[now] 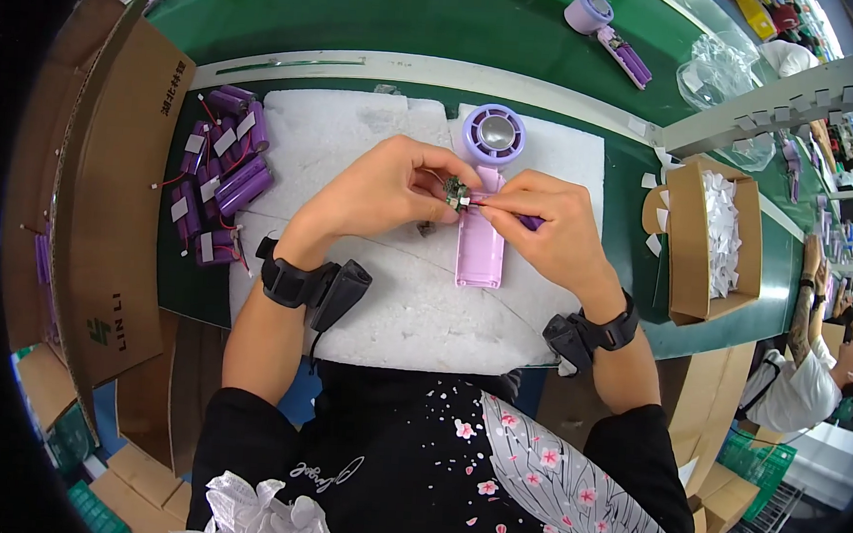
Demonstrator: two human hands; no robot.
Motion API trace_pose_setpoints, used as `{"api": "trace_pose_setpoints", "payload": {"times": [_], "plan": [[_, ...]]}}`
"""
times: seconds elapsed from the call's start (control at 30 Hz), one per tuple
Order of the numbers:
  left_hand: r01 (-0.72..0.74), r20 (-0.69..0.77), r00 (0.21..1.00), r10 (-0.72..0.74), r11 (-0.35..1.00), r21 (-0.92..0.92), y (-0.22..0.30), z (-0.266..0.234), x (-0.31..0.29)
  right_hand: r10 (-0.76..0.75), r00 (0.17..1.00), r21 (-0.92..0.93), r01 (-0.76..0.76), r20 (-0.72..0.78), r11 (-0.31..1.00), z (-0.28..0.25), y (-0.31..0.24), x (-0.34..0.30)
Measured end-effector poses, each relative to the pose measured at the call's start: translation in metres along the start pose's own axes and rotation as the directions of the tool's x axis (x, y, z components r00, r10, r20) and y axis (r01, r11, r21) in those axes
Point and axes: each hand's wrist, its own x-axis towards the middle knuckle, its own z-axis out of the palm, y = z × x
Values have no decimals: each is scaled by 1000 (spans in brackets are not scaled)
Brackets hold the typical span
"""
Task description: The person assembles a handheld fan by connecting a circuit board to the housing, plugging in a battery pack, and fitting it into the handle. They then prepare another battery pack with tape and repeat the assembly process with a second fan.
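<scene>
From my remote seat I read this job as about midway. The pink shell (480, 260) lies open on the white foam (385, 308), below the round lilac fan head (494, 134), and its long hollow looks bare to me, so nothing is seated there yet.

The board (456, 190) is out of the shell, held above its upper end. My left hand (387, 188) has thumb and fingers curled in, pinching the board by its edge. My right hand (551, 220) is closed to a fine pinch on what looks like the red lead (478, 204), just behind a small white plug (466, 201) at the board. I can't tell whether the plug is home. A purple piece (530, 221) shows under the right fingers, probably a battery; my hand hides most of it.

By my judgement, the wiring is in hand, while bedding the parts down and covering the shell are left. More purple batteries (245, 186) with leads are piled at left, between the foam and a carton (122, 209), and a second fan (587, 14) lies across the bench, its handle open too.
</scene>
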Motion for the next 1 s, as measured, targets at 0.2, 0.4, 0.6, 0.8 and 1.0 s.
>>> {"api": "trace_pose_setpoints", "payload": {"times": [0.2, 0.4, 0.6, 0.8, 1.0], "plan": [[-81, 3, 997, 82, 996, -35, -2, -2, 2, -60, 998, -46, 61, 25, 997, 2, 0, -1], [-103, -43, 994, 100, 992, -74, -6, -2, 3, -64, 998, -55, 65, 10, 996, 4, 2, 0], [-122, -88, 990, 113, 988, -96, -10, 1, 4, -84, 996, -54, 84, 1, 995, 5, 2, 0], [-116, -106, 988, 115, 993, -9, -3, 4, 3, -134, 991, -64, 134, 5, 989, 5, 3, -1], [-198, -80, 975, 208, 973, 119, -5, 9, 2, -34, 999, -66, 32, -19, 997, 7, 0, -2]]}}
